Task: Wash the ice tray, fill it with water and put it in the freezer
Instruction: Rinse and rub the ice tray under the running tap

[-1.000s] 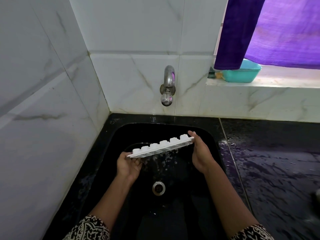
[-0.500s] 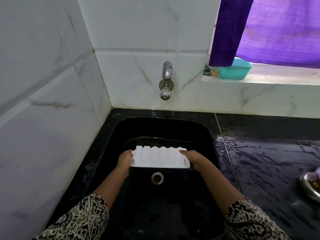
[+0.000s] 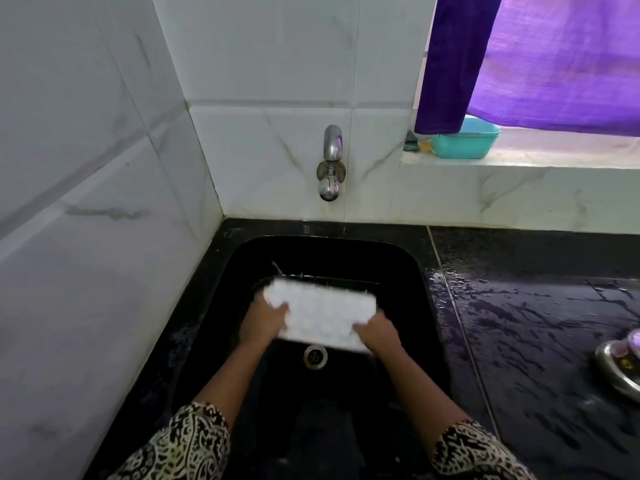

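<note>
A white ice tray [image 3: 322, 317] is held low inside the black sink [image 3: 420, 271], above the round metal drain [image 3: 315, 356]. It is blurred by motion, its bumpy underside facing up. My left hand [image 3: 265, 322] grips its left end and my right hand [image 3: 377, 336] grips its near right corner. A few drops fly off the tray's far edge. The steel tap [image 3: 330, 164] on the tiled wall above the sink gives no visible stream.
White marble tiles close off the left side and the back. A wet black counter [image 3: 540, 334] lies to the right with a steel dish [image 3: 621, 365] at its right edge. A teal tub [image 3: 465, 140] sits on the window ledge under a purple curtain [image 3: 554, 60].
The tray, tilted on edge and draining a second ago, has been turned underside up and lowered in the sink. Both hands kept hold. It now moves fast enough to blur.
</note>
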`<state>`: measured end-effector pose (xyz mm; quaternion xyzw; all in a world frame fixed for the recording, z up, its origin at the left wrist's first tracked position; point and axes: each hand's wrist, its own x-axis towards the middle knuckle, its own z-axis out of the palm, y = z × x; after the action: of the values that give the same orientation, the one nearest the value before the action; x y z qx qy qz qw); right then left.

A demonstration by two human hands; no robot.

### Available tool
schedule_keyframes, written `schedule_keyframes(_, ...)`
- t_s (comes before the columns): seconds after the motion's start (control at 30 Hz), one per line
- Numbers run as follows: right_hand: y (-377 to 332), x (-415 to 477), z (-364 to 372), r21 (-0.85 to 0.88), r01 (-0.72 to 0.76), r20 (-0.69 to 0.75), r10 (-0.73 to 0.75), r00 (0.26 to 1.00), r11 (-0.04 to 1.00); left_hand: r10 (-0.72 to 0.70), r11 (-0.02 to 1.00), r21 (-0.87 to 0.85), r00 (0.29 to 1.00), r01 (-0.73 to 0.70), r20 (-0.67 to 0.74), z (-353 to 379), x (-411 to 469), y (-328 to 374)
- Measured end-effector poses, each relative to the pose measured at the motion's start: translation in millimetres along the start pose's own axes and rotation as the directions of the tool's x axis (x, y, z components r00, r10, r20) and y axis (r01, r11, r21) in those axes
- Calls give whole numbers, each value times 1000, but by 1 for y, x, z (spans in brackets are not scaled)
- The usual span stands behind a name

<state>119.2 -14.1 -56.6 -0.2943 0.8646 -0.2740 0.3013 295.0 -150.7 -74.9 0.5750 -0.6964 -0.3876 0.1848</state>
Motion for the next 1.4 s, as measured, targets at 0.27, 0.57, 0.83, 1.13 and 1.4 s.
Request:
schedule_keyframes(0.27,-50,-7,-50,-11,186,-248,-183,951,982,91,979,-165,982,-119,-167,-22,-3,32)
schedule_keyframes(0.57,-10,-9,-21,-302,-25,12,30,999,953,-176,981,119,958,151,228,-2,-19,7)
schedule_keyframes(0.83,8,-11,-8,-183,-136,-23,134,991,974,-191,978,-43,965,202,180,11,-20,-11)
schedule_keyframes(1.13,-14,-36,-31,892,-108,164,-91,982,440,-288,249,-967,957,52,-23,-25,-52,38)
schedule_keyframes(1.4,-14,-82,-39,892,45,-52,3,999,450,-140,198,-980,990,16,-12,-40,-95,36)
